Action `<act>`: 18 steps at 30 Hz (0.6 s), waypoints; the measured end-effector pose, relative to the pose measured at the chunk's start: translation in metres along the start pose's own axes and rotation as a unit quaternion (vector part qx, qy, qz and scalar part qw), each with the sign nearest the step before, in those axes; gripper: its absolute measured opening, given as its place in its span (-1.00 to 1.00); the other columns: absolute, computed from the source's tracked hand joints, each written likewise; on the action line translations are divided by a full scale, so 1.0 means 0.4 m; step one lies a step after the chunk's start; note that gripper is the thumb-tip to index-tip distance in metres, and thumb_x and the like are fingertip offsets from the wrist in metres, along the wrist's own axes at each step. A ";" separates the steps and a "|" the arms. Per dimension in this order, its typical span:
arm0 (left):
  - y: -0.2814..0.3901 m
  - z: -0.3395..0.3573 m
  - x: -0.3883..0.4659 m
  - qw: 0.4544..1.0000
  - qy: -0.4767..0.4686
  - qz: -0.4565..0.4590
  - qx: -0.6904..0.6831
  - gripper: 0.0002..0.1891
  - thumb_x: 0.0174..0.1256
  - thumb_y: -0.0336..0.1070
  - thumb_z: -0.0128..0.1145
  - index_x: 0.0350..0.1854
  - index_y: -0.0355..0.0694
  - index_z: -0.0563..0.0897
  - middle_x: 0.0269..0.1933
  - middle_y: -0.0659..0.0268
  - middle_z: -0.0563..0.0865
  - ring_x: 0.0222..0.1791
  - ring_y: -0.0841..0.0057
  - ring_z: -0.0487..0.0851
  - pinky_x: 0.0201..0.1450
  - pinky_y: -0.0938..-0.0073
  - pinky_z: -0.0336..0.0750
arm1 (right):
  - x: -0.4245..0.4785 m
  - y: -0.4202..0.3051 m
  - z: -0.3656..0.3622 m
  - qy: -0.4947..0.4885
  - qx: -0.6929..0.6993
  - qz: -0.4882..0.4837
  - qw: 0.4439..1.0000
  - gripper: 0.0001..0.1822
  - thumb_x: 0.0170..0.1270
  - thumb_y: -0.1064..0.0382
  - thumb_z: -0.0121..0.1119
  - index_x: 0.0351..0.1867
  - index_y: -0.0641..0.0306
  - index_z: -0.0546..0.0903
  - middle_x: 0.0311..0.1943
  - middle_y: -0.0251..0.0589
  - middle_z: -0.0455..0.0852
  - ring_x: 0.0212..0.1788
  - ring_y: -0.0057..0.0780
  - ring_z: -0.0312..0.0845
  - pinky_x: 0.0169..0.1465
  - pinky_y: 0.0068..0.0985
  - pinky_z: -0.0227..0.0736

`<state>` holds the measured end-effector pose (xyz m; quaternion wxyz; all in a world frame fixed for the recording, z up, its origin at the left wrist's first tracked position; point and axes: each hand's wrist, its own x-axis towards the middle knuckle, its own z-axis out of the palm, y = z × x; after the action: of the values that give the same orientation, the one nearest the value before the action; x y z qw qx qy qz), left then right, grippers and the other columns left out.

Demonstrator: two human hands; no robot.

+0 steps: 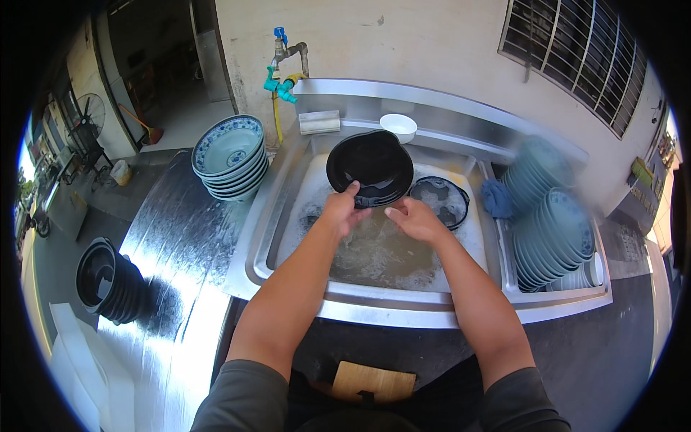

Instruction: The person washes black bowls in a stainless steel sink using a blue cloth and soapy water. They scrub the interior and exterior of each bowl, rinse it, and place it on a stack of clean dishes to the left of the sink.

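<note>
Over the soapy water of a stainless steel sink (388, 302), a few nested black bowls (370, 164) are tilted with their hollow side up. My left hand (344, 210) grips their near rim, thumb on top. Close by the lower right of the rim is my right hand (415, 218), fingers bent; whether it touches the bowls I cannot tell. Another black-rimmed bowl (440, 202) lies in the suds behind my right hand. A small white bowl (398, 127) and a pale block (319, 122) rest on the sink's back ledge.
Patterned bowls (229, 146) are stacked left of the sink, and black bowls (108, 281) on the metal table (178, 237). The right compartment holds leaning stacks of bluish bowls (553, 237) and a blue cloth (495, 198). Taps (280, 86) stand at the back left.
</note>
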<state>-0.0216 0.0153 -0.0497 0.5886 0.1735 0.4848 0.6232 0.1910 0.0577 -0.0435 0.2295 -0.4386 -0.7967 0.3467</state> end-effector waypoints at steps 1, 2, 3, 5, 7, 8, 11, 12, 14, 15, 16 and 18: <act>-0.006 0.005 0.009 1.000 0.006 -0.005 -0.014 -0.67 0.62 -0.14 0.23 0.22 -0.23 0.59 0.09 0.14 0.77 0.01 0.25 0.79 0.03 0.19 0.81 | -0.002 0.035 0.014 -0.043 -0.125 -0.029 0.991 -0.54 0.45 -0.03 0.38 -0.13 0.47 0.70 -0.25 -0.01 0.82 -0.32 -0.28 0.80 -0.15 -0.35 0.64; -0.013 0.009 0.018 0.999 0.013 -0.010 -0.028 -0.68 0.63 -0.14 0.21 0.22 -0.24 0.59 0.09 0.13 0.77 0.01 0.25 0.79 0.03 0.20 0.81 | -0.001 0.071 0.031 -0.081 -0.177 -0.020 0.981 -0.56 0.46 -0.01 0.37 -0.14 0.46 0.71 -0.26 -0.01 0.82 -0.32 -0.31 0.79 -0.16 -0.36 0.64; -0.015 0.001 0.029 0.999 0.024 -0.013 -0.041 -0.69 0.64 -0.15 0.20 0.22 -0.24 0.59 0.09 0.13 0.77 0.01 0.25 0.79 0.03 0.20 0.81 | 0.000 0.074 0.049 -0.120 -0.226 -0.015 0.966 -0.59 0.47 0.01 0.36 -0.16 0.44 0.72 -0.26 -0.02 0.82 -0.32 -0.35 0.78 -0.17 -0.38 0.64; -0.036 0.004 0.048 0.996 0.047 -0.040 -0.057 -0.71 0.65 -0.21 0.16 0.24 -0.22 0.58 0.10 0.13 0.77 0.03 0.26 0.79 0.05 0.24 0.81 | 0.007 0.085 0.051 -0.156 -0.126 0.067 0.977 -0.63 0.49 0.05 0.33 -0.16 0.42 0.74 -0.24 -0.01 0.83 -0.27 -0.35 0.78 -0.14 -0.40 0.64; -0.041 -0.028 0.066 0.994 0.072 -0.051 -0.069 -0.73 0.65 -0.24 0.14 0.25 -0.21 0.58 0.11 0.14 0.77 0.05 0.27 0.78 0.07 0.26 0.80 | -0.006 -0.047 0.043 -0.156 0.179 0.202 0.950 -0.67 0.51 0.09 0.30 -0.11 0.40 0.75 -0.18 0.01 0.85 -0.17 -0.29 0.78 -0.07 -0.41 0.64; -0.050 -0.031 0.074 0.993 0.074 -0.055 -0.072 -0.73 0.65 -0.25 0.13 0.25 -0.20 0.58 0.12 0.14 0.77 0.07 0.27 0.78 0.08 0.26 0.79 | -0.026 -0.107 0.039 -0.080 0.153 0.111 0.979 -0.68 0.53 0.10 0.29 -0.10 0.39 0.75 -0.15 0.00 0.85 -0.13 -0.29 0.77 -0.06 -0.42 0.64; -0.081 -0.130 0.159 0.996 -0.023 -0.041 -0.072 -0.71 0.65 -0.23 0.11 0.26 -0.20 0.59 0.12 0.14 0.78 0.10 0.26 0.78 0.12 0.29 0.78 | -0.098 -0.296 0.081 0.069 0.121 -0.165 0.976 -0.69 0.55 0.10 0.25 -0.04 0.37 0.73 0.00 -0.02 0.82 0.03 -0.23 0.74 0.03 -0.39 0.63; -0.096 -0.121 0.165 0.994 -0.013 -0.052 -0.098 -0.71 0.65 -0.23 0.11 0.27 -0.21 0.59 0.13 0.13 0.77 0.09 0.25 0.78 0.11 0.29 0.78 | -0.117 -0.309 0.093 0.085 0.131 -0.228 0.961 -0.67 0.55 0.08 0.25 0.02 0.37 0.71 0.10 0.00 0.79 0.11 -0.18 0.72 0.10 -0.35 0.63; -0.122 -0.102 0.169 0.986 0.013 -0.067 -0.153 -0.71 0.66 -0.25 0.10 0.27 -0.24 0.57 0.14 0.11 0.76 0.08 0.22 0.79 0.10 0.28 0.79 | -0.128 -0.331 0.144 0.086 0.030 -0.407 0.909 -0.59 0.54 0.04 0.25 0.18 0.32 0.68 0.26 0.01 0.71 0.30 -0.04 0.62 0.34 -0.24 0.50; -0.124 -0.037 0.131 0.988 0.019 -0.078 -0.134 -0.72 0.65 -0.27 0.10 0.27 -0.25 0.56 0.14 0.10 0.76 0.07 0.21 0.79 0.10 0.27 0.80 | -0.150 -0.339 0.146 0.038 0.033 -0.427 0.903 -0.51 0.53 -0.03 0.24 0.27 0.29 0.65 0.33 0.03 0.66 0.40 0.03 0.53 0.51 -0.12 0.31; -0.117 0.025 0.093 0.989 0.025 -0.086 -0.116 -0.72 0.65 -0.29 0.10 0.26 -0.26 0.56 0.14 0.09 0.76 0.07 0.19 0.79 0.09 0.26 0.81 | -0.157 -0.338 0.159 0.042 0.014 -0.468 0.883 -0.47 0.54 -0.10 0.19 0.28 0.27 0.66 0.29 0.01 0.71 0.36 -0.01 0.58 0.48 -0.07 0.32; -0.087 0.064 0.023 0.990 0.050 -0.088 -0.098 -0.73 0.65 -0.32 0.10 0.26 -0.28 0.54 0.15 0.08 0.76 0.06 0.17 0.80 0.09 0.25 0.81 | -0.177 -0.349 0.211 -0.037 -0.016 -0.509 0.860 -0.43 0.61 -0.18 0.05 0.29 0.26 0.66 0.26 -0.01 0.72 0.32 0.00 0.60 0.44 -0.07 0.36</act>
<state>0.0160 0.0282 -0.0689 0.6304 0.0405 0.4633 0.6215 0.0951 -0.0850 0.0021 0.3376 0.0375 -0.9222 0.1848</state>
